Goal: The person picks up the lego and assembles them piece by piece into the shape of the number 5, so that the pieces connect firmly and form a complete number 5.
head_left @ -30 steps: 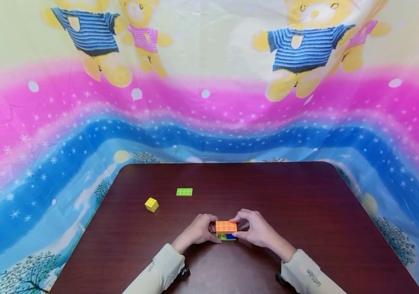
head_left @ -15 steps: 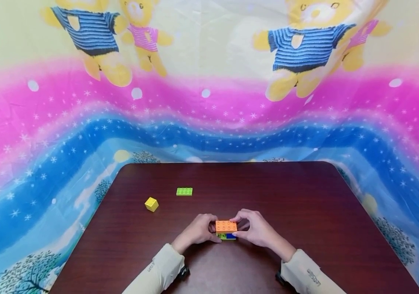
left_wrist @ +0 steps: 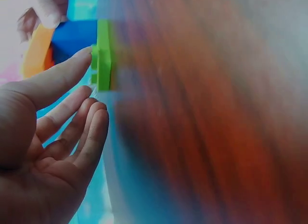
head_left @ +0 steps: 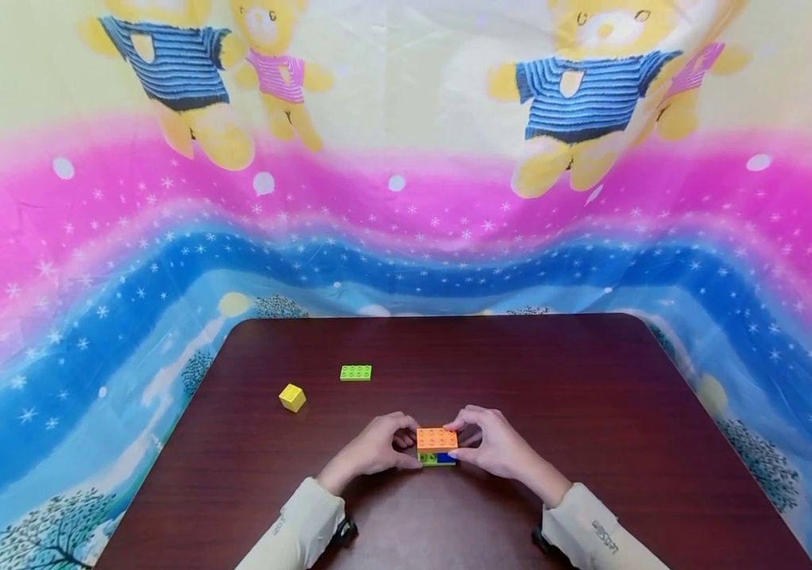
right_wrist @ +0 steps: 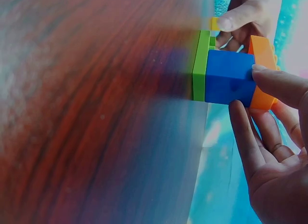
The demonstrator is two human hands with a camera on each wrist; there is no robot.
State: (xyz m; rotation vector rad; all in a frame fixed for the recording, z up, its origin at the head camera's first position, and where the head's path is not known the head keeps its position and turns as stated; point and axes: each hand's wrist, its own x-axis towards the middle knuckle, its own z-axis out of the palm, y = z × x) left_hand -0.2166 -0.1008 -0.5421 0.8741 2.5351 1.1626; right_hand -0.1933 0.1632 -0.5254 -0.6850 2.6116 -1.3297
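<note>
- Brick stack [head_left: 437, 446], on counter [head_left: 563, 380]: orange brick [head_left: 437, 438] atop blue brick [right_wrist: 228, 77] atop green baseplate [right_wrist: 198, 72]
- Nine o'clock: left hand [head_left: 372, 448], grip spread
- Three o'clock: right hand [head_left: 495, 443], grip pinching the stack
- Ten o'clock: yellow brick [head_left: 292, 398]
- Eleven o'clock: green eight-stud plate [head_left: 355, 373]

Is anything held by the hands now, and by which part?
The right hand grips the blue block and the orange brick together, at their right end; the left hand appears to hold nothing.
</note>
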